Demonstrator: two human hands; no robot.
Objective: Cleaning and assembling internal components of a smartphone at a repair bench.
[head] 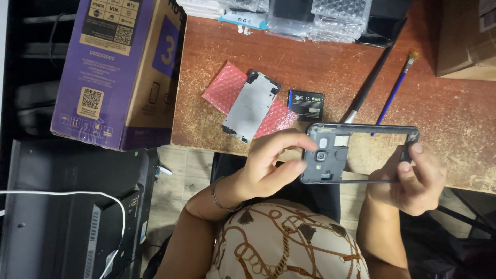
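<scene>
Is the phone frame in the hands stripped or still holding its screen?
Stripped: the phone frame is an open rim, table visible through it.

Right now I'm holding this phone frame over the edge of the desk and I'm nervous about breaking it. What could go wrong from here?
1. The phone frame is held only at its two ends, by the left hand and right hand. It is thin and open in the middle, so twisting might bend it.
2. It hangs partly past the desk edge; a slip could drop it to the floor.
3. The screen panel lies near that edge and could get knocked off.
</scene>
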